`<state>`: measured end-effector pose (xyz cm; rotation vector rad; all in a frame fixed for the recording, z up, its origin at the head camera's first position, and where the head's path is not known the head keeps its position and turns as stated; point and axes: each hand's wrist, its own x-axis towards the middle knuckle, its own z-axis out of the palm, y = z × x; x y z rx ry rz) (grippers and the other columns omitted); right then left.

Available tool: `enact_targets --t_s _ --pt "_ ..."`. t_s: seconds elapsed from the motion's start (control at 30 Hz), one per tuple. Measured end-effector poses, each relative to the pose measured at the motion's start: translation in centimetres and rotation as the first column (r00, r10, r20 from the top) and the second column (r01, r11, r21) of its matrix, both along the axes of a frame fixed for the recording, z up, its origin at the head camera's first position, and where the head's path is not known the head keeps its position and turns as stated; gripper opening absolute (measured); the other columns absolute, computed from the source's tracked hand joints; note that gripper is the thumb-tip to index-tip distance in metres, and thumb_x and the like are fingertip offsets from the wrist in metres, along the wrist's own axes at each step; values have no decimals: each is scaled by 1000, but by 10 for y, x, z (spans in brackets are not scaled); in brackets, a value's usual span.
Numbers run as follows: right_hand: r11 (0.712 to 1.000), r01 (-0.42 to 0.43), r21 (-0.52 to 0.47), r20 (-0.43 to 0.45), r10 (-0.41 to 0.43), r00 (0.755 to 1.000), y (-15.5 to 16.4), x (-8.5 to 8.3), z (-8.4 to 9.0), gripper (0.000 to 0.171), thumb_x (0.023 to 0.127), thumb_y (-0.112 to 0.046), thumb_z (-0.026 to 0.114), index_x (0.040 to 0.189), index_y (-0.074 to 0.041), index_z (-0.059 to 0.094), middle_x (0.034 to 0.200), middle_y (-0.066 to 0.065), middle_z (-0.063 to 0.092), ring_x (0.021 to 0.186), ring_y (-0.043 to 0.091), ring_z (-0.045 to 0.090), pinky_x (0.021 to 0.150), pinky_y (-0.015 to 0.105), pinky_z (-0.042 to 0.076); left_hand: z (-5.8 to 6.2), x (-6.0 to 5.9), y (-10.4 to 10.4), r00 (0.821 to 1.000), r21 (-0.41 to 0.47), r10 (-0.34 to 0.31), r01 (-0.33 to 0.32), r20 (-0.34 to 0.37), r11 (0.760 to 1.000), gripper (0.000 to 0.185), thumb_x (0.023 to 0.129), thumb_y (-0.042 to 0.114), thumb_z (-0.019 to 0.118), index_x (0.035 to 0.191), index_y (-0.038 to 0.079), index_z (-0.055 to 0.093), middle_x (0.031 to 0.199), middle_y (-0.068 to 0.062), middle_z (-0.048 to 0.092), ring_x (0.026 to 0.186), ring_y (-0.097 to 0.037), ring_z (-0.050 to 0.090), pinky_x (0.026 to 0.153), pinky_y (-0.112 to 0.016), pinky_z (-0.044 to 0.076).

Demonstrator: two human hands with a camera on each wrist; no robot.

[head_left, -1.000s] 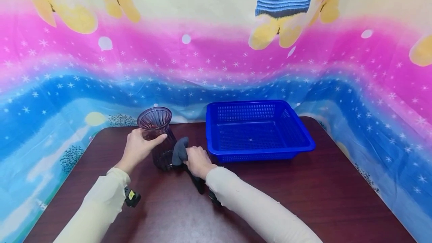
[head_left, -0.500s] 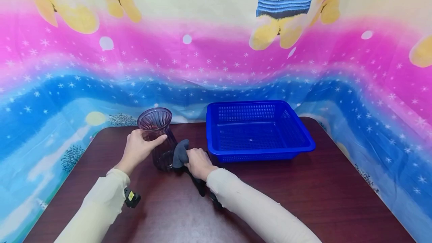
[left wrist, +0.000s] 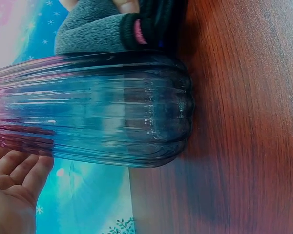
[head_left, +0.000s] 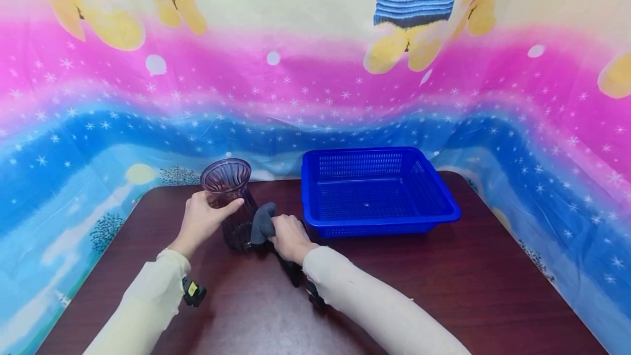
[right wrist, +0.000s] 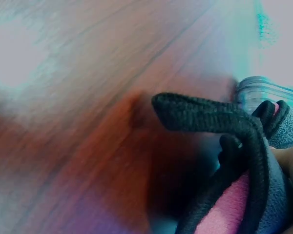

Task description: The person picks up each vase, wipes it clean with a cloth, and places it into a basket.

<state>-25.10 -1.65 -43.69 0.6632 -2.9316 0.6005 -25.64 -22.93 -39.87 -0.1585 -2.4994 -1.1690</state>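
Note:
A purple-tinted, ribbed glass vase [head_left: 236, 230] with a flared mouth stands on the table, its base low at the tabletop. My left hand [head_left: 199, 217] grips it just below the rim, thumb on the near side. Against the vase's right side, my right hand [head_left: 292, 237] holds a bunched grey cloth [head_left: 263, 224] with black edging. The left wrist view shows the cloth [left wrist: 95, 31] lying along the glass wall. In the right wrist view a pink underside shows on the cloth [right wrist: 224, 209], and a black-edged flap hangs loose.
A blue plastic basket [head_left: 379, 223] with perforated sides sits at the back right of the brown wooden table [head_left: 246, 311]. Behind the table hangs a colourful printed curtain [head_left: 296, 86]. A small black device [head_left: 194, 291] is strapped at my left wrist.
The right hand and the cloth shift slightly down and back up along the vase's side. My left hand keeps its grip, and the vase stays in place.

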Motion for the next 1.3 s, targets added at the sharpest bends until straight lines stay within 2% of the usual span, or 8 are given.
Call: enact_targets --t_s 0.3,0.53,0.8,1.07,1.3 --pt "998 5 -59 -2 -5 1000 -3 3 19 14 90 -19 74 78 -17 66 83 3 74 82 26 71 69 36 56 -1 1 0 1000 4 2 -2 -1 1000 42 85 45 80 106 9 76 100 -11 79 100 -26 74 87 -42 54" --pt "996 3 -88 9 -2 1000 -6 2 33 13 92 -21 73 83 -16 67 84 2 74 82 23 70 69 35 55 -2 1 -1 1000 -11 11 -11 2 1000 41 85 48 79 104 11 77 98 -9 80 98 -24 75 82 -31 54" --pt "994 -17 -108 -17 15 1000 -6 0 54 8 95 -22 70 93 -15 70 91 3 75 87 25 70 75 36 55 -1 1 -1 1000 -5 -16 16 -2 1000 43 87 47 78 110 11 76 104 -11 79 103 -28 74 88 -43 55" --pt "993 -18 -114 -9 18 1000 -4 -3 68 10 96 -23 69 102 -15 71 98 2 76 92 24 69 83 37 56 -1 -1 0 1000 -2 -18 18 12 1000 43 86 44 79 110 8 76 103 -12 79 102 -28 75 89 -44 56" --pt "992 -24 -124 -3 23 1000 -5 -5 73 11 97 -23 68 102 -14 70 99 3 76 93 23 69 86 38 57 0 0 -1 1000 2 -16 16 18 1000 43 86 43 80 110 7 76 104 -14 79 102 -29 75 89 -47 56"
